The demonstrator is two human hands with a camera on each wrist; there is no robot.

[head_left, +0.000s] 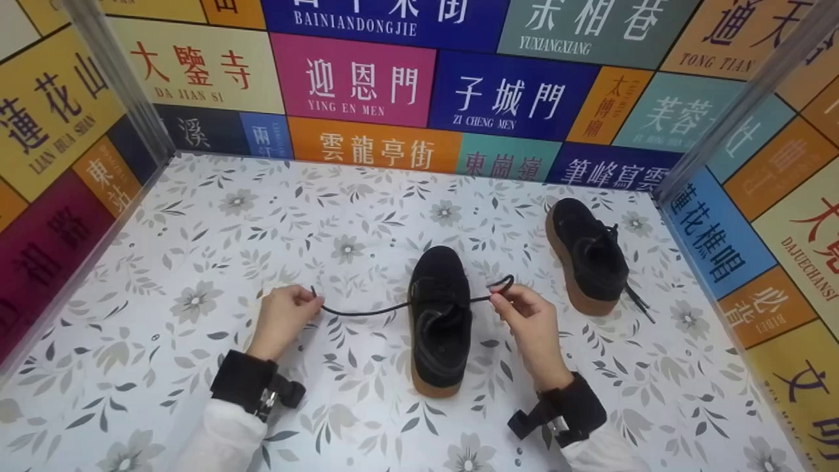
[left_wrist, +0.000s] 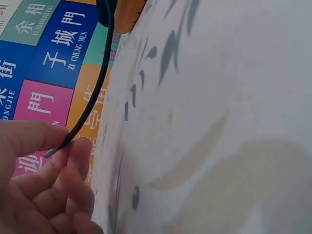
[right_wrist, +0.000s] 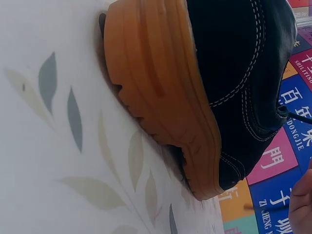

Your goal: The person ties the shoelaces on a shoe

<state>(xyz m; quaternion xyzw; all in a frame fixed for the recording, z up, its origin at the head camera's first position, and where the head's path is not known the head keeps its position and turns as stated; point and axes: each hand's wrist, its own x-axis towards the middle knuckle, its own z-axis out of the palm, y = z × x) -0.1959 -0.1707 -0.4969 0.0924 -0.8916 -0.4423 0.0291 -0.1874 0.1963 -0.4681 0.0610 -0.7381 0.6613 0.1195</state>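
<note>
A black shoe with a brown sole stands on the floral surface between my hands, toe pointing away. Its black shoelace runs out to both sides. Out to the left, my left hand pinches one lace end between thumb and fingers; the tip pokes out past them. Close by the shoe's right side, my right hand pinches the other part of the lace, with a loop rising above the fingertips. In the right wrist view the shoe's sole fills much of the picture, and only part of the hand shows.
A second black shoe stands to the right, farther back, its lace trailing onto the surface. Colourful panels with lettering wall the surface at the back and both sides. A wristband with a camera sits on my left wrist.
</note>
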